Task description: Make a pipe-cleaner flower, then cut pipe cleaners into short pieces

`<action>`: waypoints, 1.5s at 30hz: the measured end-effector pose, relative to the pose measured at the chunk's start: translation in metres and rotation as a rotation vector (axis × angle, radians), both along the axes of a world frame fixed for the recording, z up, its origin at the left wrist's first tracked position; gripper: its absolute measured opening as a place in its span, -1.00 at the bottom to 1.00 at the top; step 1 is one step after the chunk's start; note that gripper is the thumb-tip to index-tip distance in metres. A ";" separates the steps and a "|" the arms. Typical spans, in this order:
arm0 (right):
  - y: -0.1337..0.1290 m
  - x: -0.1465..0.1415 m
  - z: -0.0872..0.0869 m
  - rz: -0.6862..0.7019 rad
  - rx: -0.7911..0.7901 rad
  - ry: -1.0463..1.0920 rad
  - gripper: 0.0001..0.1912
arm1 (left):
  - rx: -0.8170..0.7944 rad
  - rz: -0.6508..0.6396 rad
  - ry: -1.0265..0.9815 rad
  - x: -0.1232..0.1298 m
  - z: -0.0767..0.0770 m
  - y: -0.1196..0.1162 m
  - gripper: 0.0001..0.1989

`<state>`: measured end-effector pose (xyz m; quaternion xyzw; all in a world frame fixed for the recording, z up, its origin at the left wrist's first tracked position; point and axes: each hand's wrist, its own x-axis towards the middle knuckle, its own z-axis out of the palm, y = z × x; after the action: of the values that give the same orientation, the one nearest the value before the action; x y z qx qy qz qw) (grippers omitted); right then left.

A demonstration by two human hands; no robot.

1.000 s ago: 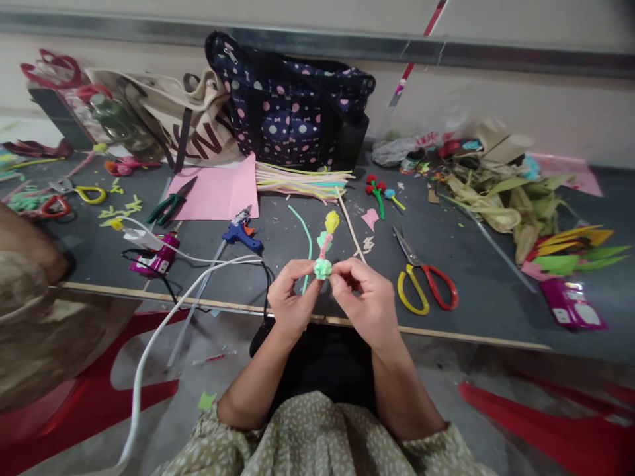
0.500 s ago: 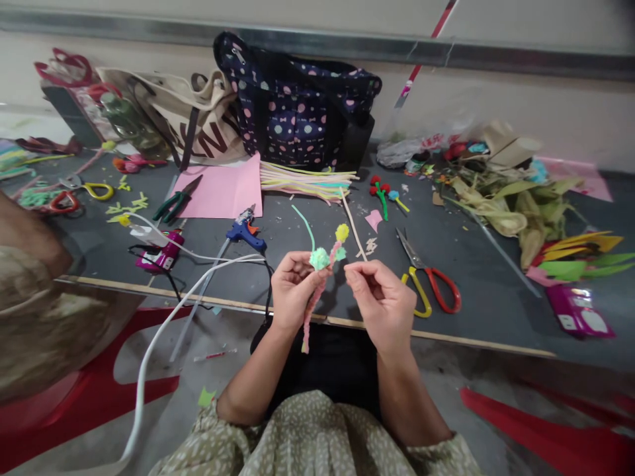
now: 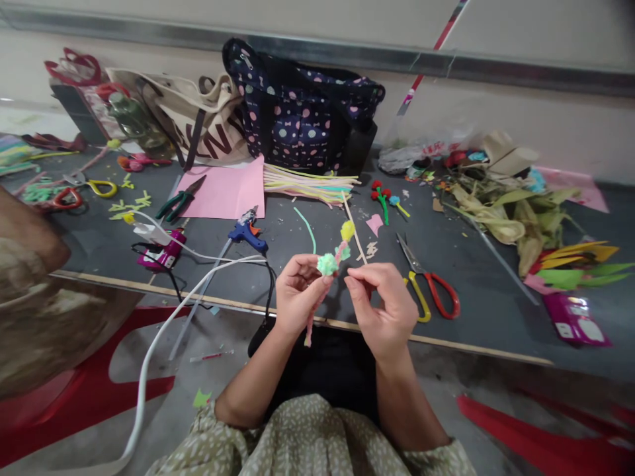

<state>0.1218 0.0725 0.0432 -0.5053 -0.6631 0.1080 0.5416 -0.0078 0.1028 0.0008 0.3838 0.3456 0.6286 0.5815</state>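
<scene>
My left hand pinches a pipe-cleaner flower above the table's front edge. It has a fluffy mint-green head, a yellow tuft at its tip and a twisted pink stem that hangs below my fingers. To its right, my right hand is closed, thumb against forefinger, a little apart from the flower. Whatever lies in that pinch is too small to make out. A pale pink pipe cleaner lies on the table just beyond my right fingers, and a mint one beyond my left. Scissors with red and yellow handles lie right of my right hand.
A blue glue gun, pliers and a purple power strip lie to the left, with white cables over the edge. Pipe cleaners lie before a dotted bag. Dried husks are at right. Another person's arm is at far left.
My left hand has shifted slightly right with the flower, whose head has tilted a little to the right. My right hand stays pinched at nearly the same place.
</scene>
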 end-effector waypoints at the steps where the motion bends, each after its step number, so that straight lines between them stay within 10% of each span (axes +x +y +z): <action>1: -0.001 0.000 0.001 0.003 0.028 -0.025 -0.75 | 0.024 0.017 0.040 0.000 0.000 -0.001 -0.72; 7: -0.002 0.003 0.002 -0.030 0.022 -0.047 -0.74 | 0.200 0.138 0.221 -0.005 -0.001 -0.002 -0.74; 17: -0.006 -0.020 -0.047 0.283 -0.593 0.374 -0.77 | 0.088 0.093 -0.028 -0.005 -0.002 -0.001 -0.70; 34: 0.062 0.014 -0.054 0.050 -0.309 -0.118 -0.78 | 0.103 0.240 0.307 -0.014 -0.078 0.019 -0.83; 41: 0.041 0.000 -0.070 0.065 -0.184 -0.196 -0.81 | 0.083 0.053 -0.037 -0.012 -0.053 0.033 -0.24; 45: 0.033 -0.003 -0.078 0.078 -0.154 -0.242 -0.77 | 0.064 0.015 -0.140 -0.013 -0.029 0.042 -0.38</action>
<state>0.1190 0.1053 -0.0344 -0.5284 -0.7326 0.1177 0.4126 -0.0206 0.1453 -0.0285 0.3549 0.2866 0.6689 0.5870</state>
